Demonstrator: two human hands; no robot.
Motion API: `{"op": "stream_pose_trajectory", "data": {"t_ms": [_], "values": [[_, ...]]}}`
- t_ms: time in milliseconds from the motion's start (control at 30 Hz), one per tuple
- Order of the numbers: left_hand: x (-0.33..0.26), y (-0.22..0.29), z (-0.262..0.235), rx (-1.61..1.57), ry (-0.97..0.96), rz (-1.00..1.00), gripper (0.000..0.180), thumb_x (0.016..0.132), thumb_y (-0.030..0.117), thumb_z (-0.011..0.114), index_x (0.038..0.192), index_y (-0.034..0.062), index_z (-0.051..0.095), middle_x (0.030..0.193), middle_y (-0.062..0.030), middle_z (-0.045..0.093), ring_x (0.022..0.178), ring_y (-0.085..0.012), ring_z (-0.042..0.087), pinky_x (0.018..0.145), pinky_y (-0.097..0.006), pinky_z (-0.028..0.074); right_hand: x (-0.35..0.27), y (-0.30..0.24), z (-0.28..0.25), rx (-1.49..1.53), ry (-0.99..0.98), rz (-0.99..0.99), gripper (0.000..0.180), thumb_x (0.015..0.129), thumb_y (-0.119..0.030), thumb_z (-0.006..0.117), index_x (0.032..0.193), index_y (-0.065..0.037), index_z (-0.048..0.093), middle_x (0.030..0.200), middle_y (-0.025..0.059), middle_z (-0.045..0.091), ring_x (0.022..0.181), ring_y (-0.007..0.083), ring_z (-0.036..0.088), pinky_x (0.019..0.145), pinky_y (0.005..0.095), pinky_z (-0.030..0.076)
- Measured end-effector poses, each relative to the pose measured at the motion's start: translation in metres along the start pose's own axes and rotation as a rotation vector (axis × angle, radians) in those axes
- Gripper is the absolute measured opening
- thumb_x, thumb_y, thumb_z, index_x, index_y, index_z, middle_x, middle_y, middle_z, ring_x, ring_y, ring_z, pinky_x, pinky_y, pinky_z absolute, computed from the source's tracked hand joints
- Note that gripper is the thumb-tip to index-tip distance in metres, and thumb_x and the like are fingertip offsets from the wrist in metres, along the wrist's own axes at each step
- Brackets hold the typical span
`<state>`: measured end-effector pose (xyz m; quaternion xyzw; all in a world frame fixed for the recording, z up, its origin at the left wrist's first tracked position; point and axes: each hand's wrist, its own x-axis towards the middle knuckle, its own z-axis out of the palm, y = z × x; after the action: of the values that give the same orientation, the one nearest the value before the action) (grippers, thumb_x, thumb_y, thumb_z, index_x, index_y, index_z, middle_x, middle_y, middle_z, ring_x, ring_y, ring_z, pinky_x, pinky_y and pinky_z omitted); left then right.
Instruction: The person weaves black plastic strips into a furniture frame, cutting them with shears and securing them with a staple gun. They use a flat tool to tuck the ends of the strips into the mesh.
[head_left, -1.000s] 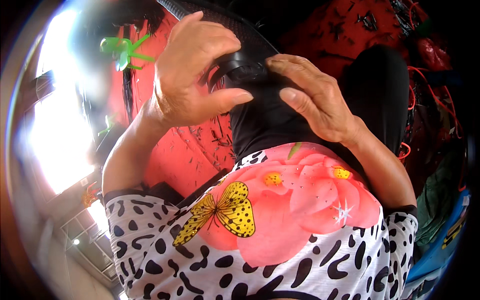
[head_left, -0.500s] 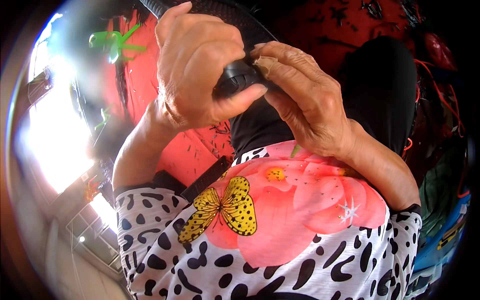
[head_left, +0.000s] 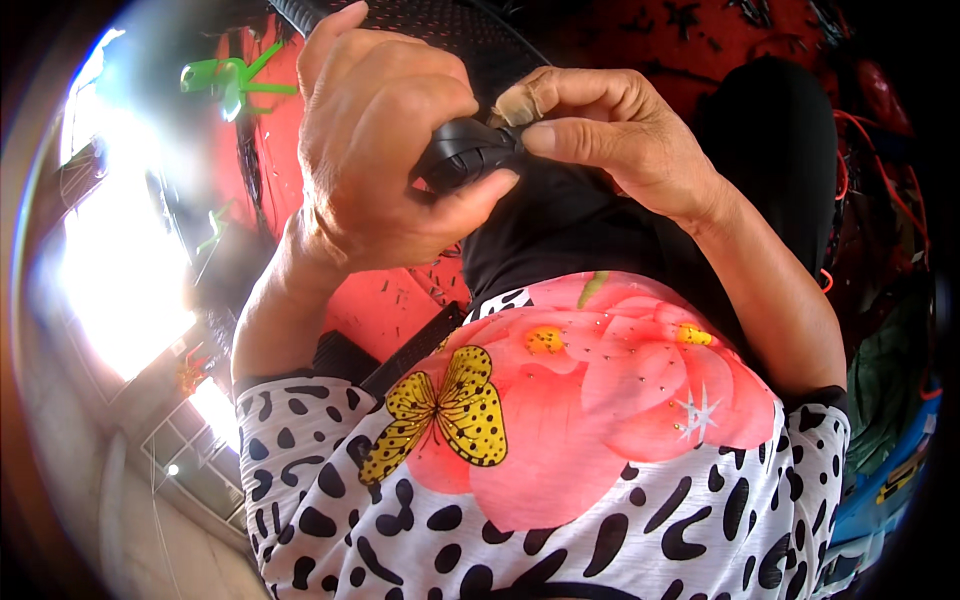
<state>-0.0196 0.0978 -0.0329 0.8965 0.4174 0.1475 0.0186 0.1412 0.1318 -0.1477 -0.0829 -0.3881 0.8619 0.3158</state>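
My left hand (head_left: pixel 375 140) is wrapped round a black, rounded plastic part (head_left: pixel 465 150) with ridges and a seam. The thumb lies along its near side and the fingers curl over the far side. At the part's narrow right end, my right hand (head_left: pixel 625 145) pinches with thumb and forefinger. A tan wrap covers one fingertip of that hand. Whether a separate small piece sits in this pinch cannot be made out. Both hands are raised above my lap, over black trousers (head_left: pixel 560 240).
Bright green plastic pieces (head_left: pixel 236 84) are at the left, by a red surface (head_left: pixel 375 310) scattered with black scraps. A black textured object (head_left: pixel 450 30) lies beyond my hands. Orange-red cord (head_left: pixel 880 160) and a blue object (head_left: pixel 900 470) are at the right.
My right hand has turned and drawn back slightly, its thumb now up on the part's narrow end. The left hand has shifted a little left, and more of the black part shows.
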Motion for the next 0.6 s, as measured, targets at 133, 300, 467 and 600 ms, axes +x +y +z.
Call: {"op": "stream_pose_trajectory", "data": {"t_ms": [133,300,467,600], "values": [[0.001,-0.001,0.001,0.014,0.015,0.019,0.049,0.047,0.015,0.081,0.085,0.0073,0.051,0.079,-0.0065,0.057,0.075,-0.0239,0.057,0.090,-0.048,0.035,0.005,-0.005,0.000,0.008,0.015,0.079,0.009,0.079,-0.008,0.062,0.077,0.001,0.061,0.084,0.0011,0.061,0.081,0.0054,0.053,0.078,0.0206,0.043],[0.000,0.001,-0.003,0.058,0.016,0.005,0.042,0.049,0.016,0.080,0.078,0.0073,0.051,0.073,-0.0057,0.055,0.070,-0.0232,0.056,0.090,-0.047,0.035,0.011,-0.010,-0.002,0.024,-0.076,0.130,0.010,0.077,-0.009,0.065,0.085,-0.003,0.063,0.086,0.0000,0.060,0.083,0.0083,0.055,0.081,0.0224,0.042],[0.007,0.003,-0.007,0.041,-0.060,0.016,0.036,0.054,0.014,0.077,0.078,0.0070,0.051,0.072,-0.0055,0.054,0.068,-0.0225,0.055,0.090,-0.047,0.034,0.013,-0.009,0.000,0.042,-0.046,0.198,0.009,0.076,-0.009,0.066,0.081,-0.003,0.063,0.087,0.0003,0.060,0.086,0.0084,0.055,0.082,0.0225,0.041],[-0.002,0.015,-0.002,-0.016,0.034,-0.150,0.034,0.058,0.012,0.074,0.085,0.0052,0.054,0.075,-0.0061,0.055,0.070,-0.0215,0.055,0.093,-0.046,0.032,0.009,0.006,0.003,0.004,0.018,0.054,0.009,0.080,-0.008,0.061,0.080,0.001,0.063,0.079,0.0013,0.061,0.083,0.0078,0.054,0.080,0.0223,0.043]]}}
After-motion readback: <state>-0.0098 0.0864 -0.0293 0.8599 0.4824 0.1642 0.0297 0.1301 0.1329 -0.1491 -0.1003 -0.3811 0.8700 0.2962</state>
